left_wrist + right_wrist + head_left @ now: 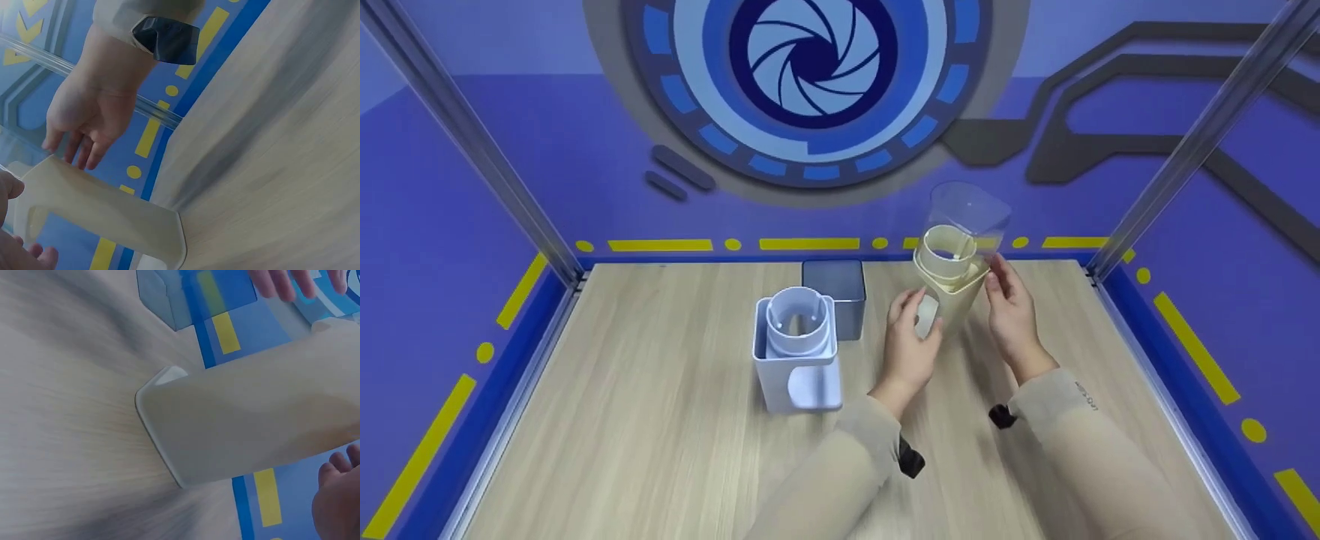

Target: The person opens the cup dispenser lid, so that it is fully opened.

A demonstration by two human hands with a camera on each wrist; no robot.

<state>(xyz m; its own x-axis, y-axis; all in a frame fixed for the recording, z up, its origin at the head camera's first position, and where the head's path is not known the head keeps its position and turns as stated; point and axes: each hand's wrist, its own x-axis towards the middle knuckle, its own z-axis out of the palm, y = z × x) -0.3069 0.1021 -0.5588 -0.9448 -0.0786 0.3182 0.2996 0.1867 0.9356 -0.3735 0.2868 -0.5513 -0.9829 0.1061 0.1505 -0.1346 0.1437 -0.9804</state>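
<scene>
A cream dispenser base (952,296) stands tilted on the wooden table (660,450), with a round inner ring (949,251) at its top. A clear plastic container (969,214) rises from the base's far top edge; whether it is seated there I cannot tell. My left hand (919,319) grips the base's front lower part, with thumb and fingers (8,191) either side of its cutout. My right hand (999,279) is at the base's right upper corner, its fingers (84,126) straight. The right wrist view shows the base's side (253,422) close up.
A white dispenser base (797,360) with a round insert stands left of my hands. A grey square box (834,289) sits just behind it. Metal frame posts (1192,142) rise at the table's back corners, and a blue wall closes the far edge.
</scene>
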